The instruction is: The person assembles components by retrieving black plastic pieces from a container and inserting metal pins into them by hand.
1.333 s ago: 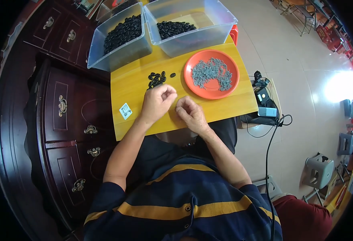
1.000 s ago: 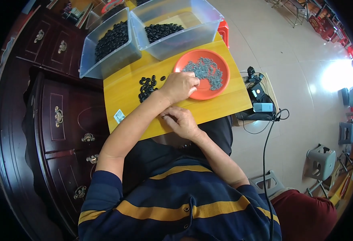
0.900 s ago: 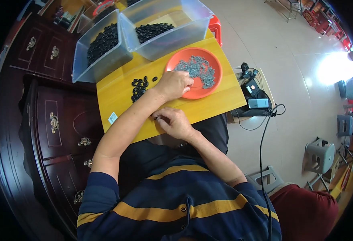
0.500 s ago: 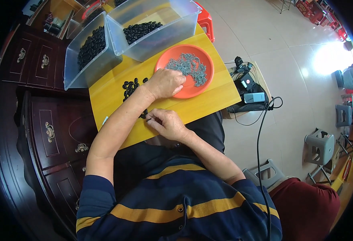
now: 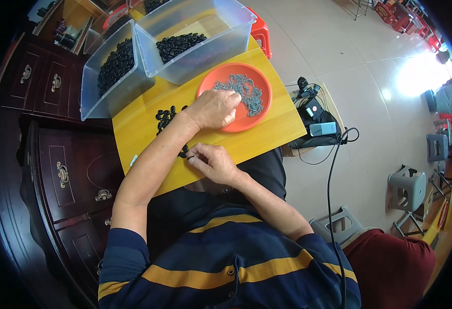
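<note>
My left hand [image 5: 215,109] reaches across to the near left rim of a round orange dish [image 5: 241,125]. Its fingers are curled in, and whatever they may hold is hidden. Small grey screws [image 5: 244,92], or screw-like pieces, lie heaped in the dish. Nearer to me, my right hand [image 5: 214,164] is closed in a pinch at the table's near part, its fingertips beside small black oval pieces [image 5: 184,150]. What it pinches looks dark and is mostly covered by the fingers. More black oval pieces [image 5: 165,117] are scattered left of my left wrist, partly behind the forearm.
Two clear plastic bins, a left one [image 5: 93,95] and a right one [image 5: 185,69], hold many black pieces on the yellow table [image 5: 272,116]. Dark wooden drawers [image 5: 56,170] stand at left. A cable [image 5: 330,206] hangs at right, near a bag with electronics [image 5: 321,129].
The view has shifted slightly, so the table and dish sit a little lower. Both hands keep nearly the same places, with my left hand still at the dish rim.
</note>
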`<state>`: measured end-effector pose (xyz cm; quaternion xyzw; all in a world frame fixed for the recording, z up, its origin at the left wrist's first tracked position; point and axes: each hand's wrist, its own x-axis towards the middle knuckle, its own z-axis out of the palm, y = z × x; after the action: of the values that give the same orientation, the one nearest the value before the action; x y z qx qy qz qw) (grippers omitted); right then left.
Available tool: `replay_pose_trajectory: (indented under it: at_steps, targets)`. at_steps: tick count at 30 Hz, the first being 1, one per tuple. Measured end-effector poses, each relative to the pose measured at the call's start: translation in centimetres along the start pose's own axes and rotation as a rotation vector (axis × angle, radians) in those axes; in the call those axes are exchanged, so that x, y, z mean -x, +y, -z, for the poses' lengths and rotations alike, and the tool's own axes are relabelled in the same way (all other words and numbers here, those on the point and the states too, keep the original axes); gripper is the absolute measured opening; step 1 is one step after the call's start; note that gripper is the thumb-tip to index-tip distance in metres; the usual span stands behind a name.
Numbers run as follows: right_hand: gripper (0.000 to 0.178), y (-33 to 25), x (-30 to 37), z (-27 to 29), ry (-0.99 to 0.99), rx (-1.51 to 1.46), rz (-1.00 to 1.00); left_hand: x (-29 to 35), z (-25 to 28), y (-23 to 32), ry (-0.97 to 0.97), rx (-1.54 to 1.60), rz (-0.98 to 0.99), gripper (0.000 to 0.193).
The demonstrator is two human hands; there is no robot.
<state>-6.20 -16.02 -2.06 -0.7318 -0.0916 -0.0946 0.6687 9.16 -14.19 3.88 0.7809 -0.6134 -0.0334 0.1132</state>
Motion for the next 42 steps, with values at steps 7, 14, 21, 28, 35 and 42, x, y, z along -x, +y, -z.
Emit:
replay_pose_trajectory:
  at_steps: [7, 14, 21, 28, 35, 42]
  targets:
    - [0.012, 0.0, -0.3, 0.3, 0.079, -0.027, -0.016, 2.1, 1.9, 2.5, 0.307, 0.408, 0.123, 0.010]
    - [0.015, 0.1, -0.5, 0.7, 0.058, -0.130, -0.185, 9.4, 1.7, 3.1, 0.585, 0.767, 0.403, 0.009]
    - [0.011, 0.9, -0.5, 0.2, 0.045, -0.230, -0.231, 16.6, -0.6, 4.8, 0.616, 0.971, 0.656, 0.009]
    - [0.014, 1.4, -0.4, -0.5, 0.012, -0.307, -0.259, 18.7, -2.6, 6.2, 0.663, 1.061, 0.801, 0.017]
    - [0.011, 1.5, 0.1, 0.4, 0.046, -0.372, -0.324, 16.9, -3.0, 6.7, 0.764, 1.117, 0.782, 0.026]
    - [0.013, 0.9, -0.1, -0.4, 0.048, -0.431, -0.354, 17.3, -3.0, 6.7, 0.757, 0.957, 0.740, 0.029]
